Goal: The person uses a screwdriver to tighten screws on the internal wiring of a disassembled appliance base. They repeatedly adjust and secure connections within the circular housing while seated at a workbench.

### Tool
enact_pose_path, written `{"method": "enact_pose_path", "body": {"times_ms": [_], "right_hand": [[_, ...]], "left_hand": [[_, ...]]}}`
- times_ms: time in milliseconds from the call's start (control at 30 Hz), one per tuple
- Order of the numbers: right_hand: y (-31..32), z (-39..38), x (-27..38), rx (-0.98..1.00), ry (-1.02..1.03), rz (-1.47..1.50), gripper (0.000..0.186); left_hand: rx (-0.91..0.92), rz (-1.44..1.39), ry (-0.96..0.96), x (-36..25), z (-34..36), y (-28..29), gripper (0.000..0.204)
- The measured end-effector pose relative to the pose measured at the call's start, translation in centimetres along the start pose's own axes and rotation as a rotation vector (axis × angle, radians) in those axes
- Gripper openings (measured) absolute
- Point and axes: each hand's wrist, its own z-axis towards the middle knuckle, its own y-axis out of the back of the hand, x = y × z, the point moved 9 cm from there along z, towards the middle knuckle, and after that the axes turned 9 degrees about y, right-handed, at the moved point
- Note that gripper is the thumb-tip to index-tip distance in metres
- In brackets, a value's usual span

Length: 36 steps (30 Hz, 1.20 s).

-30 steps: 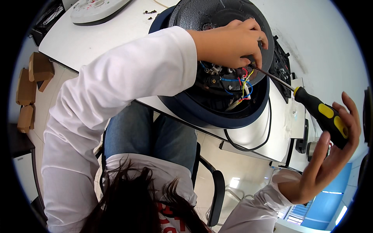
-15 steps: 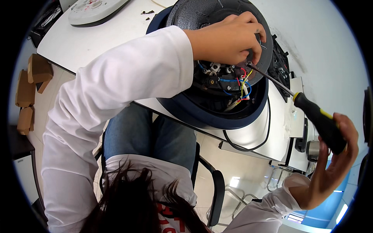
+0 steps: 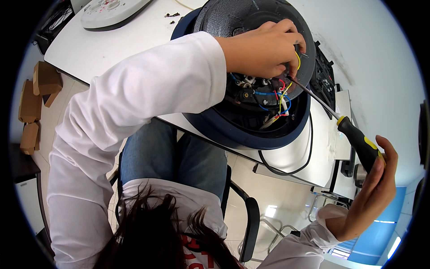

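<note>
One screwdriver in the right hand

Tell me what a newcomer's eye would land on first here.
Probably the black-and-yellow screwdriver, slanting from the right hand at right toward the left hand near top centre. Next, the colourful wires just below it in the dark round appliance. The white sleeve at left stands out too.

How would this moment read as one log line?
left hand: over round dark disc; right hand: holding black and yellow screwdriver; tip: near left fingertips
</note>
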Motion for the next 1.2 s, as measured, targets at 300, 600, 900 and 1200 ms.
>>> {"method": "enact_pose_path", "body": {"times_ms": [300, 600, 900, 1200], "right_hand": [[0.5, -1.0, 2.7, -0.105, 0.405, 0.173, 0.049], [-0.1, -0.8, 0.3, -0.037, 0.041, -0.02, 0.031], [-0.1, -1.5, 1.6, -0.054, 0.259, 0.184, 0.036], [-0.5, -1.5, -0.2, -0.022, 0.012, 0.094, 0.038]], "left_hand": [[-0.009, 0.008, -0.015, -0.1, 0.0, 0.2, 0.021], [0.006, -0.01, 0.006, 0.0, 0.0, 0.1, 0.019], [0.027, -0.015, 0.013, 0.1, 0.1, 0.0, 0.019], [0.043, -0.033, 0.054, 0.3, 0.0, -0.3, 0.017]]}}
